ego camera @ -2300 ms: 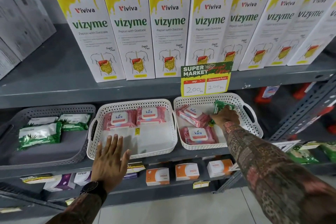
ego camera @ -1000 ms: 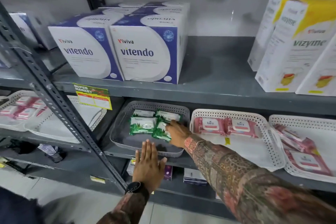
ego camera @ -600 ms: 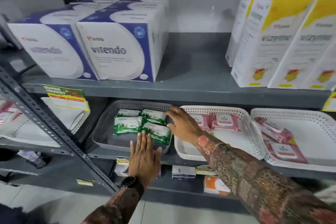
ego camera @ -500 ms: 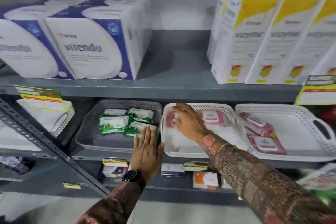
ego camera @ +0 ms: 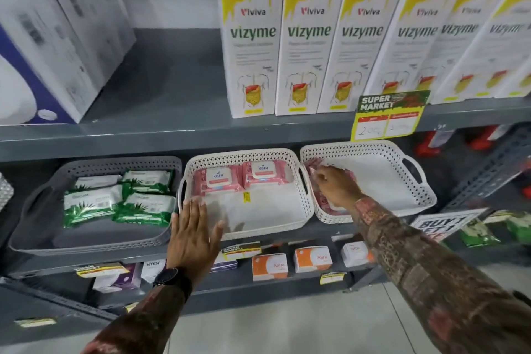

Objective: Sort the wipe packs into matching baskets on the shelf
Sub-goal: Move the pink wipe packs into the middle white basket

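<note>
1. Wipe packs sit in three baskets on the middle shelf (ego camera: 258,135), and both hands are down by them.
2. The right hand (ego camera: 336,185) reaches into the right white basket (ego camera: 413,201). Its fingers curl down on the pink packs (ego camera: 321,198) at the left side of that basket. I cannot tell if it is gripping one.
3. The left hand (ego camera: 192,230) is open and flat, with its fingers spread. It rests at the front left corner of the middle white basket (ego camera: 301,181). A black watch (ego camera: 169,277) is on that wrist.
4. Two pink Kara packs (ego camera: 240,178) lie side by side at the back of the middle basket.
5. The gray basket (ego camera: 37,215) is on the left, just beside the middle one. Green packs (ego camera: 117,201) lie in it, close together.
6. Tall yellow and white Vizyme boxes (ego camera: 310,37) stand in a row on the shelf above.
7. A yellow price sign (ego camera: 388,118) hangs from that shelf's edge, over the right basket.
8. Small orange boxes (ego camera: 290,263) sit on the shelf below.
</note>
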